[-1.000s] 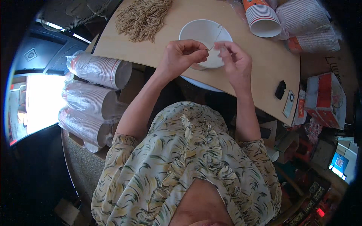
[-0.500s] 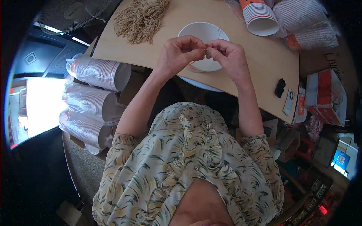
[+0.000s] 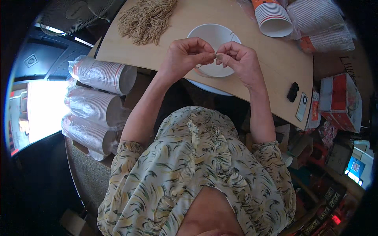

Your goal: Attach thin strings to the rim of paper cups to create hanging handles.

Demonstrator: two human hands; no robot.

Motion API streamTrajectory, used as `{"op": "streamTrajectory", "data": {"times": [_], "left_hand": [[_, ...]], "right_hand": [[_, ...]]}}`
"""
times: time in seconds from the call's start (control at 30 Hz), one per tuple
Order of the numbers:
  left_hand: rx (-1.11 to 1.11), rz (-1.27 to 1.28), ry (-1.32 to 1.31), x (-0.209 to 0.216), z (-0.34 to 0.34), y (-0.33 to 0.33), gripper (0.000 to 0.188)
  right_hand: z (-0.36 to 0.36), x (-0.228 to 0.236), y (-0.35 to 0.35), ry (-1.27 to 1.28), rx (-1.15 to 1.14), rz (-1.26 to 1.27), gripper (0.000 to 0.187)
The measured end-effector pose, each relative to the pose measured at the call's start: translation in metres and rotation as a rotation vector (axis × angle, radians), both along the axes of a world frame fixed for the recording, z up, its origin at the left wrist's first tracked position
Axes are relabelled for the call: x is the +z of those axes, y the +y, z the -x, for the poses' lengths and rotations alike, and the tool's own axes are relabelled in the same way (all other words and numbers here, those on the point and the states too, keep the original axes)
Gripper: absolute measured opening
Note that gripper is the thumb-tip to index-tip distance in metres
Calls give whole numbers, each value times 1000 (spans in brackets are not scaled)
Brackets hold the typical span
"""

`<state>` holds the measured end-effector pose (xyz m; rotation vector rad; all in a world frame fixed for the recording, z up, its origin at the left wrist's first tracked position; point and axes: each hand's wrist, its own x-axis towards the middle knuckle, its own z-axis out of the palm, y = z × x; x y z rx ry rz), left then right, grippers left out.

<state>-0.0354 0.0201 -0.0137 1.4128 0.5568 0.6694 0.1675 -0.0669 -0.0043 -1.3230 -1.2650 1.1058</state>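
My left hand [image 3: 190, 56] and my right hand [image 3: 239, 59] meet fingertip to fingertip over a large white paper tub [image 3: 212, 30] near the table's front edge. Both are closed in a pinch on a thin tan cord, most of which the fingers hide. Short bits of the cord [image 3: 231, 34] show at the tub's right rim and below my left fingers. The tub's mouth faces up. Farther left on the table lies a loose heap of tan cords [image 3: 146, 21].
Nested paper tubs [image 3: 275, 25] lie at the table's back right, some in plastic. Wrapped stacks of tubs [image 3: 96, 108] sit left, below the table edge. A black object [image 3: 292, 92] and a pale flat device [image 3: 302, 106] rest at the right edge. A fan [image 3: 75, 13] stands back left.
Both hands remain in a pinch over the tub, with small shifts of the fingers. My right fingertips have moved slightly apart from the left ones.
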Motion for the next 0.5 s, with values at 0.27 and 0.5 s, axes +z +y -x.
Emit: {"op": "streamTrajectory", "data": {"times": [0.27, 0.5], "left_hand": [[-13, 47, -58, -2, 0, 2, 12], [-19, 36, -40, -1, -1, 1, 11]], "right_hand": [[-6, 6, -2, 78, -31, -23, 16], [2, 4, -2, -45, -25, -36, 15]]}}
